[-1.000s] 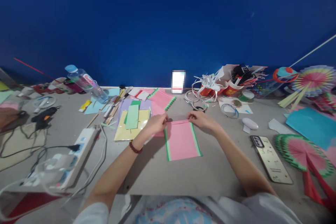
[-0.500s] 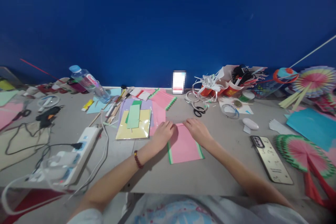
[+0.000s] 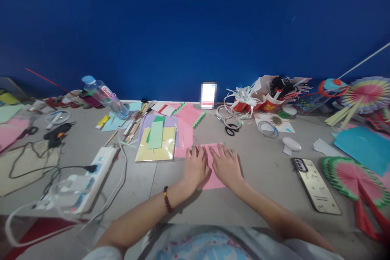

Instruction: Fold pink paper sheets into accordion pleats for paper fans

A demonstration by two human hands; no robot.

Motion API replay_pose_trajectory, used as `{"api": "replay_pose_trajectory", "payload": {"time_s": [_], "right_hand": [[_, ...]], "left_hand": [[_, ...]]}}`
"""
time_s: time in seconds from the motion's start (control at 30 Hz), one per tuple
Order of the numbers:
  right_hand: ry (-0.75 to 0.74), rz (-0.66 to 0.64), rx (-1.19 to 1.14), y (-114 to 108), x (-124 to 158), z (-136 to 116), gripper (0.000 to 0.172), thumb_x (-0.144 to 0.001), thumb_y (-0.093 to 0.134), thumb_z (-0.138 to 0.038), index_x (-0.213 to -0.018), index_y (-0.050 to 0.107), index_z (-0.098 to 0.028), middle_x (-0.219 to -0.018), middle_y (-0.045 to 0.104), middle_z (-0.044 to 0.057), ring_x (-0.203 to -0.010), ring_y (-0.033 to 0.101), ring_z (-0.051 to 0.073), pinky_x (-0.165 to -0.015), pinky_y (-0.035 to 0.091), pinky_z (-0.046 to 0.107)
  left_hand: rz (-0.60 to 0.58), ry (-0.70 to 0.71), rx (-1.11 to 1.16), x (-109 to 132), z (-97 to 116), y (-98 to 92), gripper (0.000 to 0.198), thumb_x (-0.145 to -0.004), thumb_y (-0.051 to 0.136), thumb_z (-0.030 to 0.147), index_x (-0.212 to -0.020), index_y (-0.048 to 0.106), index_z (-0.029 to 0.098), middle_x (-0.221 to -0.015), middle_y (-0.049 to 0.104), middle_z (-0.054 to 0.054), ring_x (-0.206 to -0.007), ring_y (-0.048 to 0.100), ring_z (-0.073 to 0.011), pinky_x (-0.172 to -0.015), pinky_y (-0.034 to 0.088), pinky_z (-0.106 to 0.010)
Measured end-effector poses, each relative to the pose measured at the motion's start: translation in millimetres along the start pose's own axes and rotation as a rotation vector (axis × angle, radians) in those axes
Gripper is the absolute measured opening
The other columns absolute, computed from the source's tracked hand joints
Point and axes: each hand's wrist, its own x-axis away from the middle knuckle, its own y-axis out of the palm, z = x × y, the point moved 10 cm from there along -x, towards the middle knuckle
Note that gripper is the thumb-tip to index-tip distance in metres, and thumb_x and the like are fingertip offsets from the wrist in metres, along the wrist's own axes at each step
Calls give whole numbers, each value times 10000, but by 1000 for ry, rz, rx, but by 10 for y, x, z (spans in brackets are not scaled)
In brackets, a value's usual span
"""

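While lying side by side, left hand (image 3: 195, 168) and right hand (image 3: 226, 166) press flat-fingered on pink paper (image 3: 211, 150).

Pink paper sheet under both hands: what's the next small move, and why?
Probably sweep the left hand and right hand apart, pressing down. Both lie flat, palms down, side by side on the middle of the pink paper sheet on the grey table; an outward sweep would flatten its sides.
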Motion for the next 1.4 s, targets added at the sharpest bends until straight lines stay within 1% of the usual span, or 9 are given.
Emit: {"api": "replay_pose_trajectory", "payload": {"time_s": [0.27,0.5,0.63,0.77,0.9,1.0,1.2,1.3,1.4], "right_hand": [[2,33,-98,-39,-4,145,446,-893,409,-141,-1324,519,-156,-1349,564,157,-1247,484,281,-999,298,490],[-2,-26,-218,-58,-80,324,420,-893,383,-116,-1277,550,-146,-1289,611,127,-1173,541,228,-927,360,399],[-9,-24,-244,-16,-100,377,410,-884,382,-106,-1242,577,-142,-1250,631,121,-1145,556,225,-939,384,389],[-54,15,-247,52,-40,352,460,-853,391,-76,-1282,552,-115,-1296,602,129,-1177,535,231,-972,398,373],[-54,53,-222,54,23,334,482,-840,399,-73,-1302,534,-107,-1323,586,133,-1188,530,240,-1008,378,389],[-38,35,-241,36,23,354,466,-861,373,-85,-1297,534,-124,-1331,585,127,-1182,541,226,-996,371,396],[1,24,-269,22,25,397,438,-884,348,-102,-1276,535,-154,-1325,588,125,-1129,573,219,-975,353,409],[24,62,-249,-10,48,409,468,-853,365,-76,-1300,489,-131,-1333,561,153,-1177,530,241,-976,358,399],[57,99,-294,-45,48,465,486,-816,379,-57,-1292,455,-115,-1341,531,169,-1248,467,254,-979,372,390]], "left_hand": [[-5,10,39,7,-48,53,551,-850,505,247,-1361,462,47,-1301,530,-188,-1191,464,-344,-986,379,-504],[16,22,59,27,-115,13,515,-871,494,235,-1354,456,60,-1292,532,-175,-1180,457,-320,-960,376,-491],[-6,62,60,10,-166,-11,382,-878,469,158,-1242,550,78,-1264,553,-165,-1144,489,-289,-943,382,-465],[-21,127,81,21,-210,2,308,-840,457,56,-1105,610,85,-1240,569,-154,-1126,514,-259,-952,380,-434],[-19,124,120,47,-256,47,380,-813,453,29,-1169,575,85,-1253,565,-150,-1173,492,-264,-918,412,-405],[-2,116,144,53,-269,63,448,-808,435,15,-1237,536,96,-1255,563,-149,-1182,489,-261,-932,420,-401],[-1,93,218,31,-341,32,441,-797,439,17,-1205,559,136,-1203,608,-129,-1128,539,-252,-882,451,-393],[16,73,287,16,-421,-17,541,-812,410,21,-1335,458,155,-1145,641,-111,-1075,574,-231,-858,456,-376],[21,13,350,-2,-544,-19,668,-825,387,33,-1468,253,156,-1027,681,-82,-967,617,-217,-819,462,-361]]}}
